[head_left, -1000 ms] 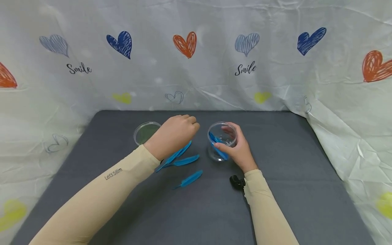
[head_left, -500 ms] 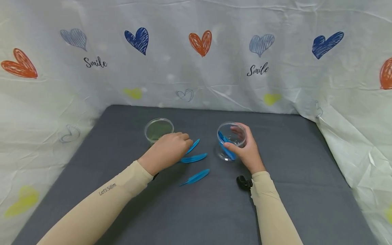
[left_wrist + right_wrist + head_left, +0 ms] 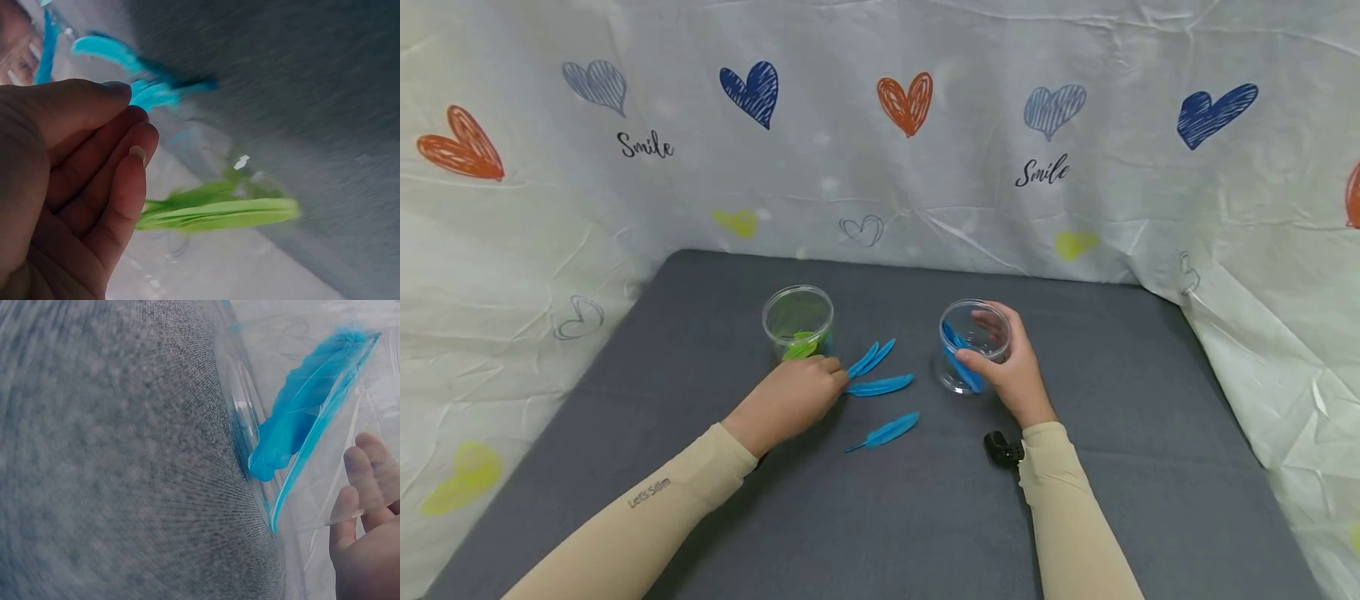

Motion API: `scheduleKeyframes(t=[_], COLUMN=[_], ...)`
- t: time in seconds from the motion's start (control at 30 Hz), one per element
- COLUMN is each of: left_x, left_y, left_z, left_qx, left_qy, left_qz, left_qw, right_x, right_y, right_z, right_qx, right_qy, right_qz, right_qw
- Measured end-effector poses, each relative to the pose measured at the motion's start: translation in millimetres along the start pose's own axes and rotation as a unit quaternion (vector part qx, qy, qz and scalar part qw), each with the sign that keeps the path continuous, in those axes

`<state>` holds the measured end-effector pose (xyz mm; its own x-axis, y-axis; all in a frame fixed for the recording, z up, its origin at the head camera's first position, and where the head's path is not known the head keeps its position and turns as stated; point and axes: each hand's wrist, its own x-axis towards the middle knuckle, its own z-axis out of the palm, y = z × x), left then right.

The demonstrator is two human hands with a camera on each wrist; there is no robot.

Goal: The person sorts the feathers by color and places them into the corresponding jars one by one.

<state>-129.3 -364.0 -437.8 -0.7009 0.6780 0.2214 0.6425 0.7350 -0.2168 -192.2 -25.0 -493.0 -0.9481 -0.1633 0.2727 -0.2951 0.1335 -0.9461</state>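
My left hand [image 3: 790, 396] is over the quill ends of blue feathers [image 3: 874, 358] lying on the dark cloth. In the left wrist view, its thumb and index finger pinch at a blue feather [image 3: 153, 95], the other fingers curled below. My right hand [image 3: 1017, 367] grips a clear plastic cup [image 3: 955, 379] standing on the table, thumb in front and fingers behind. Blue feathers [image 3: 300, 406] lean inside that cup. A second clear cup [image 3: 797, 302] stands beyond my left hand and holds a green feather [image 3: 801, 346]; its lower part is hidden by the hand.
One more blue feather [image 3: 880, 385] lies beside the pair, and another blue feather [image 3: 891, 429] lies closer to me. The dark grey cloth [image 3: 910, 533] covers the table. A white curtain [image 3: 820, 167] printed with hearts hangs behind and at both sides.
My left hand has come down and back toward the feathers' quill ends, uncovering the green feather in the left cup. My right hand keeps its grip on the cup. The head view has shifted slightly.
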Motion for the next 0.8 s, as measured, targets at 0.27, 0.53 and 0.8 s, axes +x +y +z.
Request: scheduleKeyframes(t=[0.27,0.53,0.8], left_x=[-8.5,-9.9,-8.0], left_y=[-0.4,0.7,2.3], left_z=[14.1,17.4,20.6], left_qx=[-0.020,-0.024,-0.009], left_qy=[-0.007,0.000,0.014], left_qz=[-0.029,-0.041,-0.037], left_qw=[0.9994,0.9989,0.9992], right_x=[0.7,0.3,1.7], right_y=[1.0,1.4,1.5], right_z=[0.0,0.2,-0.7], right_qx=[-0.001,0.001,0.001], right_qy=[0.001,-0.003,-0.001], right_qz=[0.001,0.003,0.004], right_qw=[1.000,1.000,1.000])
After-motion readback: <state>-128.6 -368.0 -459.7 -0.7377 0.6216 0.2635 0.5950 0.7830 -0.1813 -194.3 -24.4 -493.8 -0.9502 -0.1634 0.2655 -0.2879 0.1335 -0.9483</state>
